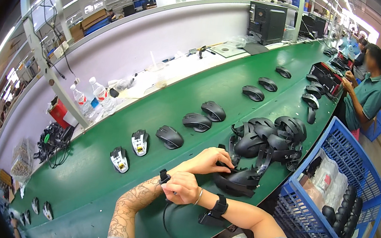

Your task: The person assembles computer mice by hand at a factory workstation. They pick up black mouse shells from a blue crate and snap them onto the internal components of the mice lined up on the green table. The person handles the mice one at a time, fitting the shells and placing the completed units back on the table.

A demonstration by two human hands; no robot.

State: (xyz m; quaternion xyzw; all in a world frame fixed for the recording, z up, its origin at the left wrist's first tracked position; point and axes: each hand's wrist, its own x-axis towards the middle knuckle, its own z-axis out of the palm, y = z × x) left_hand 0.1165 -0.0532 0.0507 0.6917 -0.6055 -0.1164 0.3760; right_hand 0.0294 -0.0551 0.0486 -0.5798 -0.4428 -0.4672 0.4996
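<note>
My left hand reaches in with bent fingers at the near edge of a pile of black plastic mouse shells. Its fingertips meet dark pieces there; what they hold, if anything, is hidden. Across my left forearm lies my right hand, its fingers closed at the small black device strapped to my left wrist. My right wrist wears a black strap with a similar device. Just right of my left hand rests a curved black shell.
Black mice and white-bodied open mice stand in a diagonal row on the green bench. A blue crate with black parts stands at my right. A co-worker sits farther along, beside a black box.
</note>
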